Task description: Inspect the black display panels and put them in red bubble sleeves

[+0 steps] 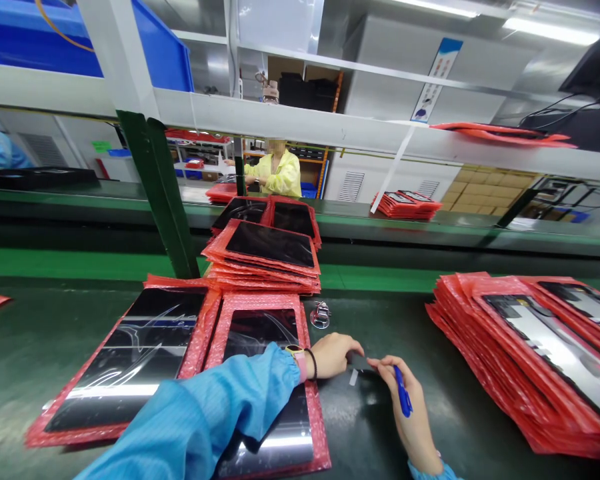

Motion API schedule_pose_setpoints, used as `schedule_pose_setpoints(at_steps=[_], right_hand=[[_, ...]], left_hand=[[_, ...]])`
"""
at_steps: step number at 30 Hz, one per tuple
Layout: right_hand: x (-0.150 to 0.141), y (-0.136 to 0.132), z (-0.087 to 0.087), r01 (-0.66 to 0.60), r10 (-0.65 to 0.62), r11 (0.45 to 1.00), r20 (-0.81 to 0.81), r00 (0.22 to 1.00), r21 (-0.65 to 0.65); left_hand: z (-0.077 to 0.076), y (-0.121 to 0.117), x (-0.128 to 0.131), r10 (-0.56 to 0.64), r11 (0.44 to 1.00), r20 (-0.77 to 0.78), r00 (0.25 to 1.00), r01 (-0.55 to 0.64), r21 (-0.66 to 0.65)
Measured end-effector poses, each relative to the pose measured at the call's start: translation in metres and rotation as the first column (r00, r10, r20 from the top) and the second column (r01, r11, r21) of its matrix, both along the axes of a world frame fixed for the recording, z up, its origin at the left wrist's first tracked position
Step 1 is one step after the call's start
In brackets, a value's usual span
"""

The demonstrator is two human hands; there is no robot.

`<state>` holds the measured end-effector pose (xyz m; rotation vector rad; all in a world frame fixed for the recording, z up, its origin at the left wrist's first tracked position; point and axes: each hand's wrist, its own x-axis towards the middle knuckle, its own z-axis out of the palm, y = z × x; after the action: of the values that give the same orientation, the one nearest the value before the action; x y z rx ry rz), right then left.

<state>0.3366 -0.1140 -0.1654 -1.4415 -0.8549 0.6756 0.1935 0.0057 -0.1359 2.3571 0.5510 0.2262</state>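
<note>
My left hand (333, 353), in a blue sleeve with a pink watch band, reaches across a black panel in a red bubble bag (260, 333) and pinches a small dark strip (359, 362) on the green table (40, 347). My right hand (405, 407) meets it from the right. Its fingertips touch the same strip, and a blue pen (403, 392) is tucked between its fingers. A small white sliver (353, 377) lies just below the strip.
A second bagged panel (130, 353) lies at the left. Stacks of bagged panels stand behind (265, 257) and at the right (530, 353). A small clear tape dispenser (321, 315) sits near the middle. A person in yellow (277, 173) works beyond the green post (163, 193).
</note>
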Motion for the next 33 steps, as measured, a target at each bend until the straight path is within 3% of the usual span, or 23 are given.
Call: schedule_pose_setpoints(at_steps=[5, 8, 13, 17, 21, 24, 26, 28, 30, 33], right_hand=[[0.000, 0.002, -0.003, 0.014, -0.014, 1.000, -0.018, 1.000, 0.014], [-0.009, 0.003, 0.001, -0.015, 0.015, 1.000, -0.046, 0.999, 0.010], [-0.043, 0.005, 0.012, -0.257, 0.247, 0.965, -0.153, 0.957, -0.049], [-0.069, 0.010, 0.013, -0.466, 0.434, 0.880, -0.246, 0.867, -0.091], [-0.083, 0.018, 0.012, -0.561, 0.521, 0.822, -0.268, 0.810, -0.098], [-0.090, 0.026, 0.017, -0.578, 0.543, 0.809, -0.244, 0.803, -0.103], [-0.095, 0.030, 0.021, -0.578, 0.547, 0.808, -0.218, 0.808, -0.115], [-0.101, 0.033, 0.025, -0.573, 0.546, 0.809, -0.191, 0.815, -0.132], [-0.109, 0.032, 0.028, -0.577, 0.553, 0.804, -0.172, 0.815, -0.147], [-0.123, 0.028, 0.031, -0.601, 0.581, 0.784, -0.154, 0.799, -0.157]], left_hand=[[0.008, 0.000, -0.008, 0.104, 0.993, -0.020, 0.994, -0.105, -0.049], [0.019, 0.004, -0.020, 0.139, 0.987, 0.048, 0.989, -0.134, -0.086], [0.043, 0.020, -0.078, 0.325, 0.916, 0.081, 0.942, -0.292, -0.273], [0.055, 0.022, -0.157, 0.609, 0.757, 0.105, 0.786, -0.535, -0.376], [0.052, -0.010, -0.225, 0.784, 0.542, 0.008, 0.621, -0.677, -0.497], [0.048, -0.045, -0.248, 0.824, 0.372, -0.124, 0.553, -0.693, -0.618], [0.047, -0.063, -0.252, 0.819, 0.184, -0.222, 0.529, -0.609, -0.772], [0.049, -0.072, -0.251, 0.800, 0.038, -0.273, 0.534, -0.500, -0.865], [0.053, -0.072, -0.249, 0.800, -0.006, -0.290, 0.526, -0.475, -0.880], [0.062, -0.068, -0.250, 0.808, 0.002, -0.308, 0.503, -0.525, -0.851]])
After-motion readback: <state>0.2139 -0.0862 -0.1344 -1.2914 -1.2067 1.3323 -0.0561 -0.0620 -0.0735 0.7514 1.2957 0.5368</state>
